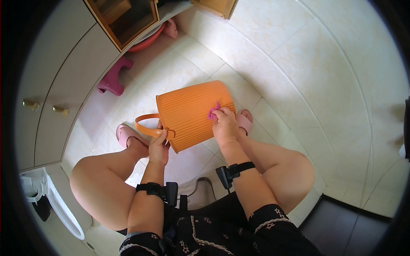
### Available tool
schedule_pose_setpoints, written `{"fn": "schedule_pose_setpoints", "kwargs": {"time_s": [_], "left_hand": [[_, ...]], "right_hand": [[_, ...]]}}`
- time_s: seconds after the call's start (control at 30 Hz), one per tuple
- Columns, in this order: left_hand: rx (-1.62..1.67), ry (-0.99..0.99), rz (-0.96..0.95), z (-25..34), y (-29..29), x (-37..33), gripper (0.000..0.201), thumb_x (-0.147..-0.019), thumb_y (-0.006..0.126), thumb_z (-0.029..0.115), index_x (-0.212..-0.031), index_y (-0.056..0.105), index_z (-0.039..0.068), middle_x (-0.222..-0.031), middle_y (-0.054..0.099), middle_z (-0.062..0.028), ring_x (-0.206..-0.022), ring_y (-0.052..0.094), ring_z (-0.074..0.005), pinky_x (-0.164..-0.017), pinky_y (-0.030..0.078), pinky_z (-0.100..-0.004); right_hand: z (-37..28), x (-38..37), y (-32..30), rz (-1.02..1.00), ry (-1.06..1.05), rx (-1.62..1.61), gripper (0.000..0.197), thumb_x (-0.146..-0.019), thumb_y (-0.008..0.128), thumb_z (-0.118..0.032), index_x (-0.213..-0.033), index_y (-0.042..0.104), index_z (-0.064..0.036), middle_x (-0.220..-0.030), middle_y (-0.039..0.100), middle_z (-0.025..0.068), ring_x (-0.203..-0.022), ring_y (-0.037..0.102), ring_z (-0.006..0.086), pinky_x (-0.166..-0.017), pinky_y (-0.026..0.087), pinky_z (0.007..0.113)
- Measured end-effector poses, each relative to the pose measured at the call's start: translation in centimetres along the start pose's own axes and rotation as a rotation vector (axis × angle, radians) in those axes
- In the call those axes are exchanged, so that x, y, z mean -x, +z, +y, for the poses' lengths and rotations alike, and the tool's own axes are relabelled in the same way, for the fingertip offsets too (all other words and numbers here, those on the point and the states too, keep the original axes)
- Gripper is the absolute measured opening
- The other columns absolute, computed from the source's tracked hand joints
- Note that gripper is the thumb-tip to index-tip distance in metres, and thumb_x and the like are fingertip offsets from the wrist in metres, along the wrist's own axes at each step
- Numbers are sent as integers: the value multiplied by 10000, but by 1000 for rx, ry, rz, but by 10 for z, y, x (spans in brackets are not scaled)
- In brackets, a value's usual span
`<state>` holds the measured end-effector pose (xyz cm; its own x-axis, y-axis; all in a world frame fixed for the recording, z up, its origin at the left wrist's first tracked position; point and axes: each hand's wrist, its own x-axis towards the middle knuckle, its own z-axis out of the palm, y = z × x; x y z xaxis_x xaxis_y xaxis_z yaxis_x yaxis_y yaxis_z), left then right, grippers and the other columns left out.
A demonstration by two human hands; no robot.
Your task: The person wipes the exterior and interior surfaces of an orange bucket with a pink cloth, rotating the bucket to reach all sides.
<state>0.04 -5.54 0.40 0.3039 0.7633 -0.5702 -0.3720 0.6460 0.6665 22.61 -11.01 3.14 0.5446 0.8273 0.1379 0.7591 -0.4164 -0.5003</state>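
Note:
An orange ribbed bucket (194, 113) lies tilted on its side between my feet, its rim facing left and its base facing right. Its strap-like orange handle (145, 124) sticks out to the left. My left hand (159, 147) is closed on the rim by the handle's joint, thumb outside and the other fingers mostly hidden. Bunched in my right hand (225, 124) is a small magenta cloth (212, 113), pressed against the bucket's ribbed side near the base. The inside of the bucket is hidden.
A pink stool (115, 77) and a red basin (147, 42) are tucked by the cabinet (70, 91) at the left. Pink slippers (128, 135) are on my feet. A white toilet-like fixture (64, 209) stands lower left, a dark panel (341, 226) lower right. Pale tiles cover the floor.

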Motion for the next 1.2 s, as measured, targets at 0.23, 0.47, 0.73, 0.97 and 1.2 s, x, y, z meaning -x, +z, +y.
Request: {"fn": "schedule_pose_setpoints", "kwargs": {"time_s": [0.23,0.47,0.73,0.97,1.2], "left_hand": [[32,-35,10,0,1,1,569,-923,597,226,-1450,386,183,-1368,482,27,-1230,421,-176,-1018,314,-385],[15,-33,-23,1,1,0,586,-923,599,234,-1460,368,190,-1378,470,24,-1239,414,-183,-1016,317,-393],[-37,-17,-7,-1,-1,-2,598,-891,634,296,-1437,400,223,-1367,479,9,-1244,416,-217,-1030,312,-441],[-33,-27,-17,0,4,0,615,-891,634,292,-1448,380,224,-1388,459,11,-1252,407,-216,-1031,310,-447],[-3,-45,-22,0,4,-2,605,-908,620,246,-1458,371,200,-1366,473,26,-1239,405,-184,-1026,303,-433]], "right_hand": [[-58,36,23,-44,-267,-107,217,-711,624,-26,-898,692,-112,-992,608,25,-924,586,256,-761,502,385],[-10,10,12,18,-104,-139,207,-748,605,-27,-916,694,-111,-988,630,38,-899,596,272,-746,506,376],[-39,21,14,-16,-197,-24,230,-730,605,-37,-922,691,-128,-982,618,9,-903,582,253,-734,505,376],[-4,6,9,-10,-122,-21,226,-731,631,-31,-931,695,-115,-1002,624,14,-921,594,249,-749,518,370],[-24,12,17,28,-93,-72,104,-804,597,-130,-853,687,-113,-965,617,15,-892,578,260,-720,483,401]]}}
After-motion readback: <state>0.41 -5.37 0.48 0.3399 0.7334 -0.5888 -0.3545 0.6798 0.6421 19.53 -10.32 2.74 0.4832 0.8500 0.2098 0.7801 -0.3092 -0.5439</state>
